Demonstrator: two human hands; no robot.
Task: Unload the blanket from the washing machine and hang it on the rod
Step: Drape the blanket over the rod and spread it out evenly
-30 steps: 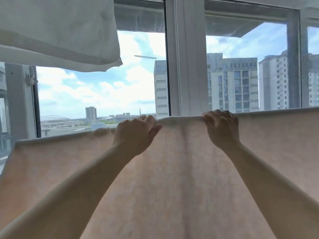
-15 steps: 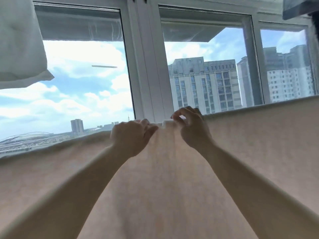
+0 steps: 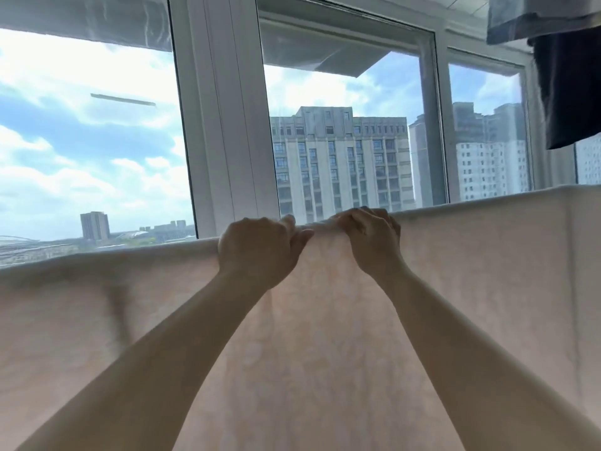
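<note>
A pale peach blanket (image 3: 471, 288) hangs spread wide across the lower half of the view, its top edge running from low left to higher right. The rod under that edge is hidden by the cloth. My left hand (image 3: 257, 252) grips the blanket's top edge near the middle, fingers curled over it. My right hand (image 3: 370, 239) grips the same edge a short way to the right, fingers hooked over the fold. Both forearms reach up from the bottom of the view.
Large windows with a white frame (image 3: 221, 125) stand right behind the blanket, with tower blocks outside. Dark clothing (image 3: 566, 86) hangs at the top right, with a grey-blue garment (image 3: 533, 17) above it.
My hands have drawn closer together along the blanket's top edge. The view has swung right: the white cloth at the top left is gone and dark clothing has come in at the top right.
</note>
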